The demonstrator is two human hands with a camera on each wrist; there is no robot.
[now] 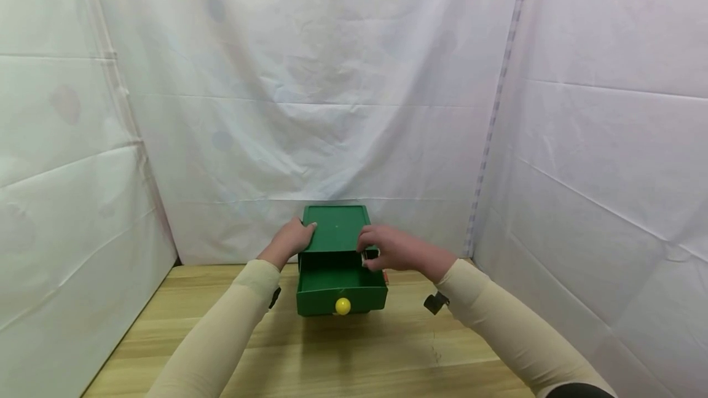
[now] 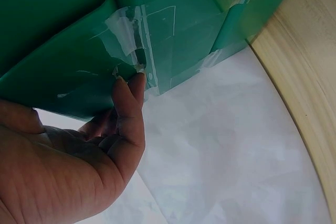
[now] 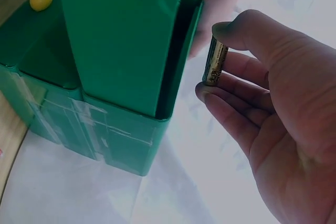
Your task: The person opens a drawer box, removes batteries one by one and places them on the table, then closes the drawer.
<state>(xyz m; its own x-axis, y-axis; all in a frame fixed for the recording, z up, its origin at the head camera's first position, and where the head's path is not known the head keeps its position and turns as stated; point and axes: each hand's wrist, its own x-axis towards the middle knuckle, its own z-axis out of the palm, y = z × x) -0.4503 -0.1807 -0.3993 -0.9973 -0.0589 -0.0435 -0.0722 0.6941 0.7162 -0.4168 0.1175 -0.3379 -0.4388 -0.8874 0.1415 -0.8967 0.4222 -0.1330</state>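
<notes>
A green drawer box [image 1: 336,226] stands at the back of the table, with its drawer [image 1: 315,303] pulled out towards me and a round yellow knob [image 1: 343,306] on the front. My left hand [image 1: 292,238] grips the box's left edge, thumb on the top and fingers against the taped side. Between the thumb and a fingertip of my right hand [image 3: 283,93] is a small cylindrical battery [image 3: 216,62], pinched at its two ends. In the head view that hand [image 1: 395,249] is over the right side of the drawer. The drawer's back part lies in shadow.
The box rests on a wood-grain table [image 1: 409,349]. White cloth [image 1: 332,91] hangs behind it and along both sides. A small red item [image 1: 385,277] shows at the box's right side, mostly hidden. Clear tape [image 3: 92,124] runs along the box's side.
</notes>
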